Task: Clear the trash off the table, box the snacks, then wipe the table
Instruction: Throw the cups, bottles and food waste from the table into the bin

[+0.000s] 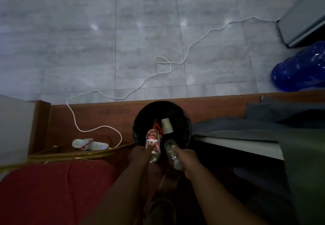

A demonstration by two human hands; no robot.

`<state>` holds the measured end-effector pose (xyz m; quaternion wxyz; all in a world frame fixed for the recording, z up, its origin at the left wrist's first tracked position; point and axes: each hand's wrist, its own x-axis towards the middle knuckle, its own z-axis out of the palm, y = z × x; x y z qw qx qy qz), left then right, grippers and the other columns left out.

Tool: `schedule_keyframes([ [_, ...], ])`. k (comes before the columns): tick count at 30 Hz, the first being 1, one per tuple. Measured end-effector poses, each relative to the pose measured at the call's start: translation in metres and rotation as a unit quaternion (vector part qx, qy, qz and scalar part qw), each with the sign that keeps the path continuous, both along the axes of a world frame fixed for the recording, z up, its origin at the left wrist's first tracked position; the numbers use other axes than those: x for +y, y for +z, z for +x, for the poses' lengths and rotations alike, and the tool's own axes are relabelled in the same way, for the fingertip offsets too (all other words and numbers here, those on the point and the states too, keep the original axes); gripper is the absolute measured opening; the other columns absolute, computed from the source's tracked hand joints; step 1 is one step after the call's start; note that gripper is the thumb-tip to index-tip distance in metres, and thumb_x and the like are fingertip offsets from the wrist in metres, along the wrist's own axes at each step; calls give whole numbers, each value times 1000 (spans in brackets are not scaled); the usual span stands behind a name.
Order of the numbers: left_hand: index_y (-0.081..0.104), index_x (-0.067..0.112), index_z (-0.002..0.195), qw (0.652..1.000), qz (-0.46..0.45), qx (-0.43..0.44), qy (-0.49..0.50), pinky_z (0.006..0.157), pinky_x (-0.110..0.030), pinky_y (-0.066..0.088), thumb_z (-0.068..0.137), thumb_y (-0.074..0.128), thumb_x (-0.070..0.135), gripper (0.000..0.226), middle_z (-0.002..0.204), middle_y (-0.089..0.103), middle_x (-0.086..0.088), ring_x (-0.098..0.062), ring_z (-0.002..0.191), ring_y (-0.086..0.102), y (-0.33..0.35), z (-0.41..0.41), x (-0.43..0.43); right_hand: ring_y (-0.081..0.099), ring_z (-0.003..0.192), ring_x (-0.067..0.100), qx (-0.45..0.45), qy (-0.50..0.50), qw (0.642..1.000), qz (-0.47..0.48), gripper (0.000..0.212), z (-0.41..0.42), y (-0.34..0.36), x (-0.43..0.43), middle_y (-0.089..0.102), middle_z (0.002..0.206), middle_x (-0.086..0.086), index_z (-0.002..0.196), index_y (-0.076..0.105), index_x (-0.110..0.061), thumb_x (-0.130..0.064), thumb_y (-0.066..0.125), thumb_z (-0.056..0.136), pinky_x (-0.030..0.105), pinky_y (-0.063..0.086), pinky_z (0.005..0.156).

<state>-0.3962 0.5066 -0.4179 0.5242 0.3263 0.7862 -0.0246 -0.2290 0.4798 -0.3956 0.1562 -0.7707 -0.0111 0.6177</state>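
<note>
This looks like a lived-in room of a home, dimly lit. The floor [88, 40] is large grey tiles. A black bin [182, 119] stands against a low wooden ledge [98, 112]. Left of the bin a white power strip [91, 144] lies on the ledge, its white cord [175, 63] trailing across the floor beyond the bin. Right of the bin lies rumpled grey bedding [246, 128]. Nearer than the power strip is a red cushion [52, 189]. Far right of the bin sits a shiny blue inflatable [299, 71].
</note>
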Motion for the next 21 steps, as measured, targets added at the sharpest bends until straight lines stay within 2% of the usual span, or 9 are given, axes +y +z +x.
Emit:
schedule_keyframes([
  [2, 74, 4, 86, 999, -12, 21, -25, 83, -35, 54, 85, 51, 58, 59, 92, 73, -19, -33, 90, 70, -13, 0, 1, 67, 80, 30, 11, -11, 1000, 0, 39, 1, -13, -1, 70, 90, 15, 99, 66, -1, -37, 71, 82, 39, 55, 74],
  [5, 71, 5, 86, 999, -14, 39, -24, 84, -33, 54, 86, 50, 59, 58, 93, 73, -18, -32, 89, 71, -17, -3, 2, 65, 89, 32, 23, -25, 999, 14, 27, 2, -5, -1, 62, 92, 12, 100, 56, -7, -32, 63, 91, 44, 55, 83],
  [8, 70, 8, 95, 999, -15, 34, -22, 89, -36, 53, 84, 54, 58, 54, 101, 72, -17, -34, 96, 68, -8, -4, -6, 61, 108, 41, 14, -29, 999, 19, 26, 2, 14, -6, 59, 117, 20, 109, 55, -7, -27, 60, 94, 48, 53, 92],
  [12, 66, 12, 113, 1000, 15, 27, -7, 95, -34, 46, 87, 57, 54, 50, 119, 66, -14, -31, 113, 60, 46, 2, -11, 57, 114, 42, -4, -6, 999, 40, 37, 3, 65, -11, 56, 126, 24, 120, 54, 3, -25, 57, 95, 51, 50, 96],
  [15, 64, 13, 118, 999, 44, 7, -3, 95, -33, 46, 87, 56, 54, 52, 124, 64, -13, -31, 115, 58, 100, 13, -16, 64, 94, 35, -20, 10, 995, 95, 34, 2, 121, -14, 65, 99, 19, 109, 59, 4, -26, 58, 93, 44, 53, 84],
  [17, 60, 12, 125, 997, 81, -5, -19, 96, -32, 44, 89, 55, 52, 54, 129, 61, -13, -30, 118, 56, 145, 23, -20, 58, 82, 24, -29, 27, 988, 146, 19, 4, 165, -18, 58, 82, 6, 86, 59, -10, -28, 61, 91, 41, 51, 80],
  [18, 59, 10, 128, 994, 103, -12, -29, 94, -30, 42, 91, 55, 49, 54, 130, 60, -14, -29, 120, 56, 173, 31, -22, 58, 84, 22, -28, 32, 985, 167, 14, 7, 196, -20, 57, 82, 1, 85, 55, -16, -27, 60, 91, 43, 52, 84],
  [19, 58, 10, 129, 991, 126, -16, -32, 92, -29, 41, 91, 55, 46, 53, 129, 61, -14, -29, 119, 56, 190, 35, -22, 60, 90, 21, -24, 35, 981, 190, 9, 6, 215, -18, 59, 86, 0, 91, 54, -18, -26, 59, 92, 43, 52, 88],
  [21, 59, 14, 126, 983, 175, -32, -45, 87, -29, 42, 92, 54, 47, 48, 124, 64, -12, -28, 113, 59, 245, 50, -27, 62, 102, 19, -28, 35, 969, 243, 30, 14, 269, -27, 65, 106, 2, 113, 58, -17, -33, 61, 88, 39, 53, 92],
])
